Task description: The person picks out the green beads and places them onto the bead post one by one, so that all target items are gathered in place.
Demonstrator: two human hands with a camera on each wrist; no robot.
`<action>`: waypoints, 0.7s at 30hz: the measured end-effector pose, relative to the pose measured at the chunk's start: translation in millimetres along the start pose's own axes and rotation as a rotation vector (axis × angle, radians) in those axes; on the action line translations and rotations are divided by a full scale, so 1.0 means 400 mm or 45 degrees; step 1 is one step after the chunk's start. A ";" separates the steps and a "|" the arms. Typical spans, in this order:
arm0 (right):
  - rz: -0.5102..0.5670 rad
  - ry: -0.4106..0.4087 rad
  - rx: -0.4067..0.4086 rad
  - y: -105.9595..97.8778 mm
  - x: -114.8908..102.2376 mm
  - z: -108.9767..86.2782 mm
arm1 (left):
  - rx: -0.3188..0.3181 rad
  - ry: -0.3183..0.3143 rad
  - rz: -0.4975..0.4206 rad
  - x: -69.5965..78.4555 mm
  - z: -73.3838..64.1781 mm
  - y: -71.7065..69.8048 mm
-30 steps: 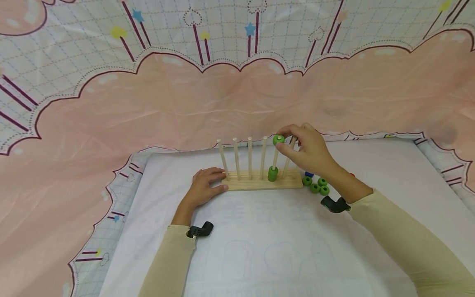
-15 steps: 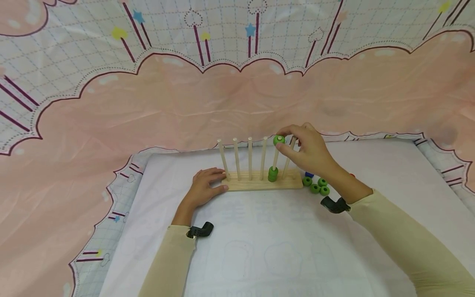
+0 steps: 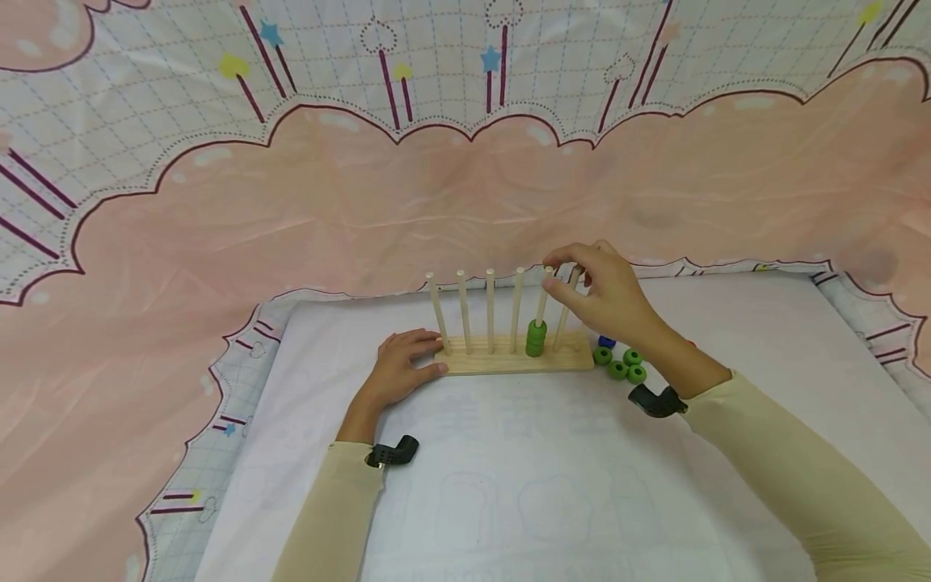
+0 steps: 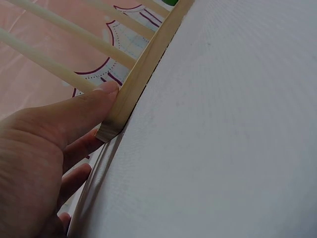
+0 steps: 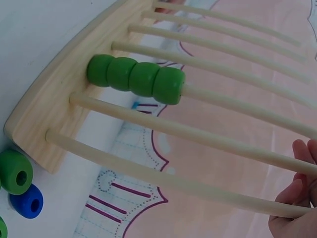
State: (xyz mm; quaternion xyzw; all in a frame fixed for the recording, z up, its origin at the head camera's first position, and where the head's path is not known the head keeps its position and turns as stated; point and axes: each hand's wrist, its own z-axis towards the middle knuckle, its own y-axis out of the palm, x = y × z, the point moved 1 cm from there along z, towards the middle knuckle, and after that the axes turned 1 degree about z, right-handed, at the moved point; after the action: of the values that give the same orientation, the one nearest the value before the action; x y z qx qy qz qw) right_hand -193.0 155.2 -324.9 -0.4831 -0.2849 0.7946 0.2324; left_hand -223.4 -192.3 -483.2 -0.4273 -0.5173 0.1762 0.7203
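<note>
Pale wooden rack (image 5: 54, 104), seven round pegs (image 5: 138, 117), stands on white counter (image 3: 538, 457); four green beads (image 5: 144, 79) stack at one peg's base. Left grip (image 3: 402, 368) pinches rack's end; right grip (image 3: 607, 295), fingers apart, rounds that peg's tip. Counter markings (image 3: 458, 420) too faint to read.

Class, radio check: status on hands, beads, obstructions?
Left hand grips end of base; right hand up at pegs, no bead held. Four green beads stacked. Loose beads beside base, not blocking pegs.

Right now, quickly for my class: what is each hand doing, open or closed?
Left hand: closed, gripping the end of the wooden base.
Right hand: open, no bead visible in it, at the top of the green-beaded peg.
</note>
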 end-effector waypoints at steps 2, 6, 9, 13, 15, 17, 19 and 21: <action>0.037 0.004 0.000 -0.003 0.002 0.000 | 0.002 0.002 -0.003 0.000 0.000 0.000; 0.135 0.010 0.011 -0.013 0.011 0.000 | 0.004 0.007 0.005 -0.001 0.000 0.000; 0.172 0.019 0.017 -0.024 0.023 -0.001 | 0.006 0.012 0.019 -0.001 -0.001 -0.001; 0.176 0.064 -0.005 -0.043 0.048 -0.011 | 0.009 0.014 0.018 0.001 -0.001 -0.002; 0.176 0.080 -0.024 -0.054 0.064 -0.017 | 0.009 0.012 0.015 0.001 -0.001 -0.002; 0.158 0.092 -0.044 -0.066 0.078 -0.024 | 0.007 0.011 0.012 0.001 -0.001 -0.002; 0.143 0.107 -0.060 -0.079 0.093 -0.032 | 0.006 0.012 0.010 0.001 0.000 -0.001; 0.121 0.129 -0.074 -0.090 0.107 -0.040 | 0.006 0.012 0.007 0.001 0.001 -0.001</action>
State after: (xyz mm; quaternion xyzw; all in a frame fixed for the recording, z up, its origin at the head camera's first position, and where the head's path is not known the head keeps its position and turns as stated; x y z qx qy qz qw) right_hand -193.3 212.7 -333.6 -0.5423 -0.2724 0.7707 0.1943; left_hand -223.7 -192.2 -482.8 -0.4278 -0.5123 0.1775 0.7232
